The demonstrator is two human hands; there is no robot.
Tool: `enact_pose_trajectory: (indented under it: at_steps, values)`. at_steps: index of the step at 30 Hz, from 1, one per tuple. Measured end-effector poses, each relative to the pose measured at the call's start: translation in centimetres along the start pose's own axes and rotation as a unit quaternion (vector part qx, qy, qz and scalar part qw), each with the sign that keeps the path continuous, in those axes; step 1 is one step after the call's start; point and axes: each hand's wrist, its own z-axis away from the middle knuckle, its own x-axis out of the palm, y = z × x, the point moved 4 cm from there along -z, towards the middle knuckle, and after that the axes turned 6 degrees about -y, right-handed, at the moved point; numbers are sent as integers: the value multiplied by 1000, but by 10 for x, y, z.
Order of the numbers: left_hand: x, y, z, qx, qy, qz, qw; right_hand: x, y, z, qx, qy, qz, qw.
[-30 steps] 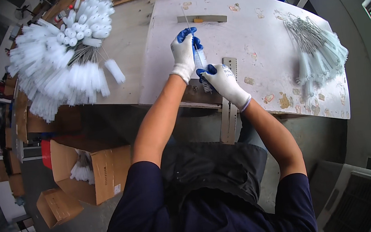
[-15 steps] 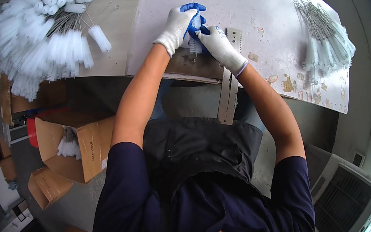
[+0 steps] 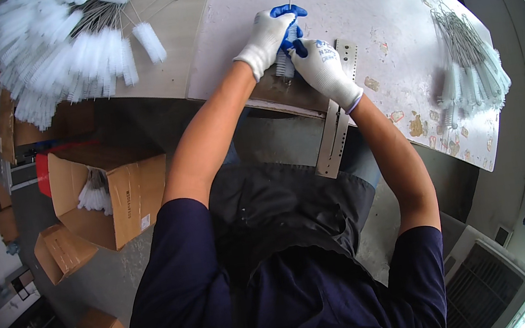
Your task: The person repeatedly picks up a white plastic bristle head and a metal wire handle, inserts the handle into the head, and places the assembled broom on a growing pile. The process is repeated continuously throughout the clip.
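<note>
brush (image 3: 284, 66) clasped by left grip (image 3: 270, 32) and right grip (image 3: 321, 65), between 2 brush piles (image 3: 81, 65).

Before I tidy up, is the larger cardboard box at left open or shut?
Open: the larger cardboard box has its mouth uncovered, and white brushes show inside.

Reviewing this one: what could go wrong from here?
The left hand and right hand are close together on the brush; too hard a squeeze might bend its bristles.

The right forearm is near the metal bar jutting past the table, so it could knock against it.

Brushes in the left pile seem to overhang the edge and might slip off.
</note>
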Motion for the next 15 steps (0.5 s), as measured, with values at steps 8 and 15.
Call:
enact_pose_trajectory:
  at_steps: [8, 15]
  values:
    - [2, 0, -8, 3, 5, 11, 1000, 0, 8, -5, 23, 17, -73, 997]
    - [5, -3, 4, -20, -21, -3, 1000, 0, 10, 7, 8, -3, -8, 1000]
